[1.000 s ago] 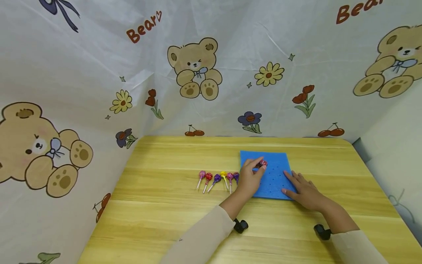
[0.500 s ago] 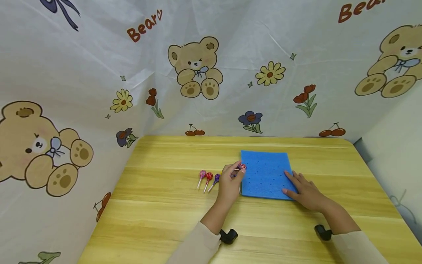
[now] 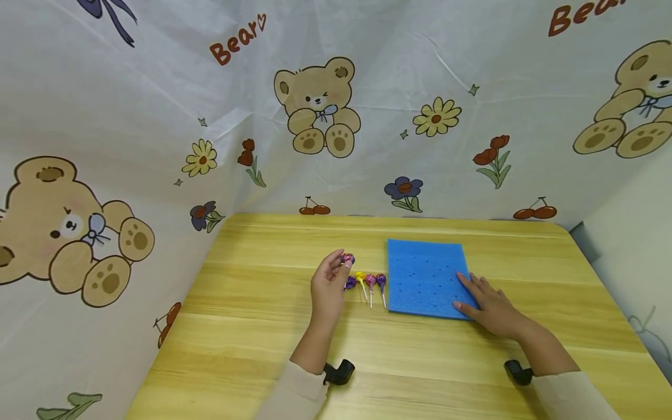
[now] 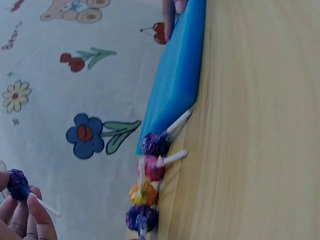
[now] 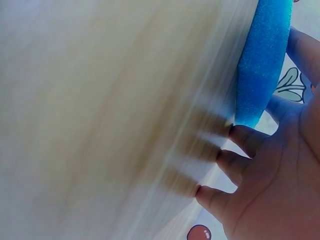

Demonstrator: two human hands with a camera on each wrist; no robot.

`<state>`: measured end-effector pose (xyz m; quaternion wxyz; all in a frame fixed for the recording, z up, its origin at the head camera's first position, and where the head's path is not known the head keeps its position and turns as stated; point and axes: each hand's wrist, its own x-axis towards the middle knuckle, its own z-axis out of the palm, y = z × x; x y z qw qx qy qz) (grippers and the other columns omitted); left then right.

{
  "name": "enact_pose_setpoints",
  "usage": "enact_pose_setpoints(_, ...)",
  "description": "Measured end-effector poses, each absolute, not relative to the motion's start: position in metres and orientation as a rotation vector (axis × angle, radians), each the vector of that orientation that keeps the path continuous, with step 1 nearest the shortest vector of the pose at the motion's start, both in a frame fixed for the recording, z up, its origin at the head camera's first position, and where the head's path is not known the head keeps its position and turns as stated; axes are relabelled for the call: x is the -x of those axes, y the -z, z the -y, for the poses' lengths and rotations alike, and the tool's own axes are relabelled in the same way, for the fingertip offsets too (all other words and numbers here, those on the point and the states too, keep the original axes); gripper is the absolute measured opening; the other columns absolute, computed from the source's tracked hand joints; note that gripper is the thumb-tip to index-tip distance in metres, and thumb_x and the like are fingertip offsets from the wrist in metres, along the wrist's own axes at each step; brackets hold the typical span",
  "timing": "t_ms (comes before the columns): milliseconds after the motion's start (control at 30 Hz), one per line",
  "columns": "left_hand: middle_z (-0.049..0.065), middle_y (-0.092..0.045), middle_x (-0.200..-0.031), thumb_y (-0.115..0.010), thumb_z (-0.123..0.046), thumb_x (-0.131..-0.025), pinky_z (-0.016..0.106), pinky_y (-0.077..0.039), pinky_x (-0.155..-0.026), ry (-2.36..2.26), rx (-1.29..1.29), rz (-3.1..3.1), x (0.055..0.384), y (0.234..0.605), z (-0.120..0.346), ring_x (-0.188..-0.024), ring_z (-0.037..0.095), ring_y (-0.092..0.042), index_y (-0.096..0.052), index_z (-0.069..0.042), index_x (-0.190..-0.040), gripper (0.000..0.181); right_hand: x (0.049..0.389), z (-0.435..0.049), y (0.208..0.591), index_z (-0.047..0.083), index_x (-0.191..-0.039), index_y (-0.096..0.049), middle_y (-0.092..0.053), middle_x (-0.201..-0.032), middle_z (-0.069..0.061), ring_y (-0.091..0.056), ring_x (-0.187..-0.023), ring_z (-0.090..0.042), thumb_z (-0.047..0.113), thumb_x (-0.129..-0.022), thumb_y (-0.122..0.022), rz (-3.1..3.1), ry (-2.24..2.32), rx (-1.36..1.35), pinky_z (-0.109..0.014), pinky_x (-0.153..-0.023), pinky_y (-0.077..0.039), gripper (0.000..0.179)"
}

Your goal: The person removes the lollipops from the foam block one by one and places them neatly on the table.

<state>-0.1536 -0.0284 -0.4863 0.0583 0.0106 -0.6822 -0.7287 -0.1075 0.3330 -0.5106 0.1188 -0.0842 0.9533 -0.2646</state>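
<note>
My left hand pinches a lollipop with a dark purple and red wrapper between thumb and fingers. Its white stick points out below the fingers in the left wrist view. The hand is over the left part of a row of lollipops and hides some of them. To its right show a yellow lollipop, a pink lollipop and a purple lollipop. My right hand lies spread at the right edge of a blue foam block dotted with small holes, thumb and forefinger on top of it.
The wooden table carries the foam block right of the lollipop row. A bear-print cloth hangs behind the table and along its left side. Black wrist cameras sit at both sleeves.
My left hand has moved left with its lollipop, from over the foam block to over the lollipop row, uncovering the row's right end. My right hand has stayed at the block's edge.
</note>
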Motion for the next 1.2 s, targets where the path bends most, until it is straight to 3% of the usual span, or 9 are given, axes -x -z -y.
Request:
enact_pose_setpoints(67, 0.008, -0.069, -0.121, -0.072, -0.027, -0.096, 0.018, -0.055, -0.074, 2.217, -0.079, 2.027, 0.156, 0.486, 0.037, -0.102, 0.017, -0.063, -0.067, -0.017, -0.13, 0.036, 0.107, -0.333, 0.511, 0.008, -0.162, -0.019, -0.014, -0.161, -0.038, -0.008, -0.147, -0.062, 0.046, -0.101, -0.057, -2.786, 0.78, 0.249, -0.081, -0.11, -0.006, 0.081)
enact_pose_setpoints(200, 0.007, -0.069, -0.117, -0.073, -0.027, -0.094, 0.02, -0.054, -0.069, 2.211, -0.183, 1.985, 0.163, 0.486, 0.055, -0.097, 0.013, -0.064, -0.07, -0.018, -0.125, 0.032, 0.107, -0.333, 0.511, 0.008, -0.162, -0.019, -0.014, -0.162, -0.038, -0.007, -0.147, -0.062, 0.045, -0.101, -0.057, -2.78, 0.796, 0.248, -0.081, -0.11, -0.005, 0.081)
enact_pose_setpoints(300, 0.005, -0.07, -0.115, -0.074, -0.024, -0.094, 0.021, -0.055, -0.075, 2.212, -0.253, 1.95, 0.169, 0.488, 0.069, -0.097, 0.012, -0.065, -0.071, -0.017, -0.123, 0.03, 0.107, -0.333, 0.511, 0.008, -0.162, -0.019, -0.014, -0.161, -0.038, -0.007, -0.147, -0.063, 0.045, -0.101, -0.057, -2.778, 0.801, 0.252, -0.081, -0.11, -0.005, 0.081)
enact_pose_setpoints(700, 0.005, -0.074, -0.103, -0.077, -0.025, -0.091, 0.019, -0.055, -0.078, 2.168, -0.41, 2.067, 0.185, 0.505, 0.097, -0.092, 0.012, -0.067, -0.074, -0.011, -0.12, 0.032, 0.107, -0.332, 0.509, 0.007, -0.161, -0.02, -0.015, -0.161, -0.039, -0.009, -0.146, -0.063, 0.046, -0.101, -0.057, -2.787, 0.777, 0.252, -0.081, -0.11, -0.006, 0.081)
enact_pose_setpoints(933, 0.014, -0.073, -0.112, -0.076, -0.016, -0.091, 0.025, -0.058, -0.081, 2.171, -0.392, 2.169, 0.189, 0.522, 0.104, -0.102, 0.027, -0.069, -0.074, -0.006, -0.115, 0.026, 0.106, -0.332, 0.511, 0.007, -0.161, -0.019, -0.014, -0.161, -0.039, -0.008, -0.146, -0.064, 0.045, -0.101, -0.057, -2.784, 0.784, 0.258, -0.081, -0.11, -0.006, 0.081)
enact_pose_setpoints(1200, 0.012, -0.072, -0.109, -0.076, -0.013, -0.09, 0.019, -0.054, -0.068, 2.065, -0.412, 2.328, 0.192, 0.53, 0.107, -0.085, 0.015, -0.066, -0.074, -0.006, -0.115, 0.026, 0.107, -0.334, 0.511, 0.008, -0.162, -0.017, -0.013, -0.161, -0.038, -0.007, -0.147, -0.063, 0.045, -0.102, -0.057, -2.772, 0.795, 0.258, -0.081, -0.11, -0.006, 0.081)
